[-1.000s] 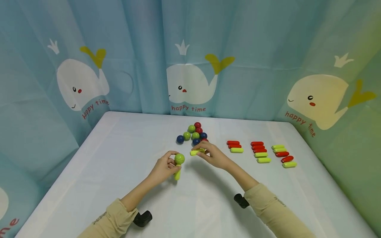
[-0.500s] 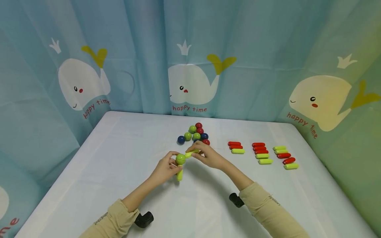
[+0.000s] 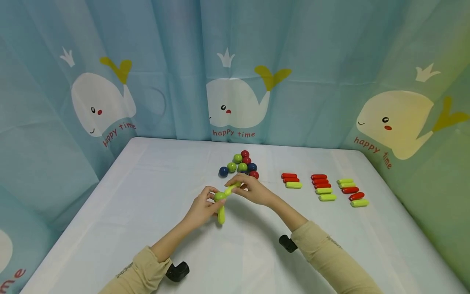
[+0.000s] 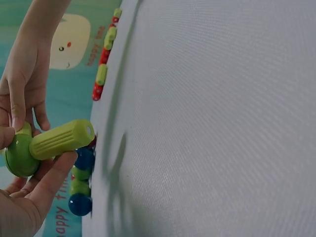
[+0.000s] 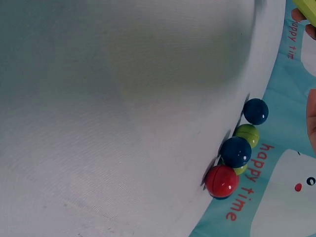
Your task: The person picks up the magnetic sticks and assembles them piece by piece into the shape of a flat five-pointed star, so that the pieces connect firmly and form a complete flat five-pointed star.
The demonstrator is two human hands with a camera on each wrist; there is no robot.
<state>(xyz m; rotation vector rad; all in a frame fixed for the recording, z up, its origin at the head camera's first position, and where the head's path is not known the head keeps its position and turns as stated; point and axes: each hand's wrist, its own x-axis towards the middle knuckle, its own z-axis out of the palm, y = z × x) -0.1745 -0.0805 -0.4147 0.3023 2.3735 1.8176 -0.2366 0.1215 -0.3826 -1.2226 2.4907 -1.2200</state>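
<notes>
In the head view my left hand (image 3: pixel 200 209) holds a green ball (image 3: pixel 220 196) between fingers and thumb. A ribbed yellow-green toy rod (image 4: pixel 61 139) sticks out from that ball, pointing toward me, with a pale round spot in its free end. My right hand (image 3: pixel 254 191) pinches a second yellow-green rod (image 3: pixel 231 189), slanted, its tip right at the ball's upper right side. Both hands are held above the white table. From the left wrist, this second rod is mostly hidden behind the ball and fingers.
Behind the hands lies a cluster of red, blue and green balls (image 3: pixel 238 158) on the white table (image 3: pixel 165 167). To the right, red and yellow-green rods (image 3: pixel 320 182) lie in three groups. A whale-print curtain (image 3: pixel 176 81) stands round the table's back and sides.
My right hand has moved left with its rod, bringing the rod's tip from apart to right at the green ball. The left hand stays nearly in place, the ball slightly turned.
</notes>
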